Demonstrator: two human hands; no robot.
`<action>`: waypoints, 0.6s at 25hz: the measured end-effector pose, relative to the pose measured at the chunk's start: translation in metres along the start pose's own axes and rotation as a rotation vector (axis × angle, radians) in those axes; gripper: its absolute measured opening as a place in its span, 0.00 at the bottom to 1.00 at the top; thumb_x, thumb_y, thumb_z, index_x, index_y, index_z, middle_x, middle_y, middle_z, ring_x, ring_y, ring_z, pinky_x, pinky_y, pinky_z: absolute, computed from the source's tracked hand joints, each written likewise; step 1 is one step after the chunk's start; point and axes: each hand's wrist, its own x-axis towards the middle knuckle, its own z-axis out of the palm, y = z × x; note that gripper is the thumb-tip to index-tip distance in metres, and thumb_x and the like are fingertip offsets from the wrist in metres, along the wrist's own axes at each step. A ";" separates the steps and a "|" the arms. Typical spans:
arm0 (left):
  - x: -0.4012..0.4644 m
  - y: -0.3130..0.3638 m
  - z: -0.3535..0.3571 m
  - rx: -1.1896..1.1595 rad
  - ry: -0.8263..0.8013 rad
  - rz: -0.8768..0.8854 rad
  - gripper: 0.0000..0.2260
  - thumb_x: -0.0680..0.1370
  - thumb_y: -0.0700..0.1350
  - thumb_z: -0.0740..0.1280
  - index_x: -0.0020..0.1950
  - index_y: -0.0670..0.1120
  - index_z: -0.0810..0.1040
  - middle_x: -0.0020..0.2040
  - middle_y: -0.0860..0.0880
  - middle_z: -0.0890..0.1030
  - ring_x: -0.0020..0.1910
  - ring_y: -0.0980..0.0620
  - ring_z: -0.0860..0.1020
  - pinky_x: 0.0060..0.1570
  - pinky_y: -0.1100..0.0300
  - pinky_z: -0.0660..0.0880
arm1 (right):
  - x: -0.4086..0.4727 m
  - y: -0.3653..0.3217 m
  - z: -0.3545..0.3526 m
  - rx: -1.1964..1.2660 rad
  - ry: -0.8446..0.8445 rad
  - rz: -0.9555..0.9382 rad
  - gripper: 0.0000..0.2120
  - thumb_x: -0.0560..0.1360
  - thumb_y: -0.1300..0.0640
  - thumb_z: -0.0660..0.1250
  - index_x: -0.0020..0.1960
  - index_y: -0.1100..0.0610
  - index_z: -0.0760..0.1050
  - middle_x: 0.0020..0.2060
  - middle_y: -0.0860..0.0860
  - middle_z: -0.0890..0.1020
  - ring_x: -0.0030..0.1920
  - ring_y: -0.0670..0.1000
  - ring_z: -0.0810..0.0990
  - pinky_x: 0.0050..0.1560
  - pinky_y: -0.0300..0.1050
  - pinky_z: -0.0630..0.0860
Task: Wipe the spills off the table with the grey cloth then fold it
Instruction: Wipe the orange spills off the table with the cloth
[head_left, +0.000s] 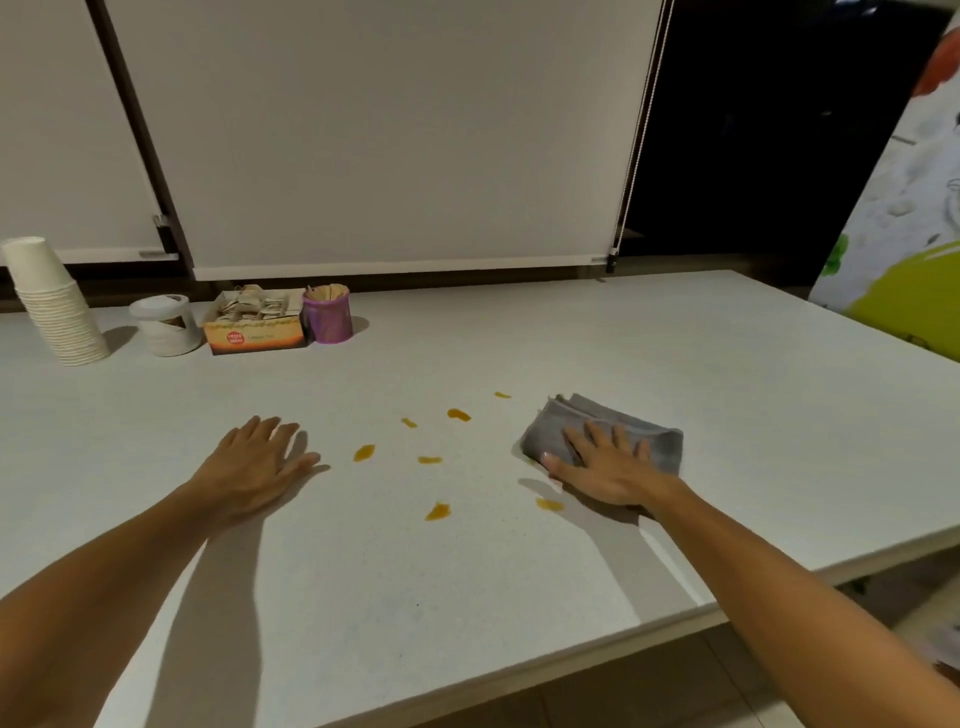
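Note:
A folded grey cloth (576, 423) lies on the white table (467, 343), right of centre. My right hand (610, 470) rests flat on top of the cloth, fingers spread, covering its near part. Several orange spills (458, 414) dot the table between my hands, one of them (549, 504) just below my right thumb. My left hand (254, 465) lies flat and open on the bare table, left of the spills, holding nothing.
At the back left stand a stack of white paper cups (52, 301), a white tub (165, 325), an open box of tea bags (254, 325) and a purple cup of wooden sticks (327, 314). The table's front edge runs diagonally at lower right.

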 end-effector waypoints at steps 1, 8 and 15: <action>0.001 -0.003 0.004 -0.016 -0.009 0.007 0.40 0.73 0.75 0.43 0.71 0.47 0.67 0.72 0.42 0.70 0.70 0.40 0.67 0.67 0.43 0.64 | 0.002 0.002 -0.004 0.024 0.077 -0.009 0.55 0.62 0.16 0.33 0.83 0.44 0.45 0.83 0.53 0.45 0.81 0.64 0.42 0.75 0.72 0.39; 0.012 -0.010 0.028 -0.081 -0.063 -0.054 0.43 0.72 0.75 0.38 0.80 0.51 0.53 0.81 0.44 0.51 0.79 0.42 0.48 0.75 0.41 0.46 | 0.023 0.022 0.016 -0.095 0.171 0.051 0.47 0.68 0.17 0.38 0.81 0.38 0.43 0.83 0.50 0.48 0.80 0.67 0.48 0.74 0.75 0.44; 0.012 -0.010 0.033 -0.085 -0.051 -0.076 0.42 0.71 0.75 0.35 0.80 0.54 0.48 0.81 0.47 0.46 0.80 0.46 0.44 0.74 0.40 0.41 | 0.070 0.008 0.008 -0.033 0.228 0.231 0.49 0.67 0.17 0.38 0.82 0.41 0.46 0.83 0.53 0.52 0.77 0.72 0.52 0.72 0.77 0.47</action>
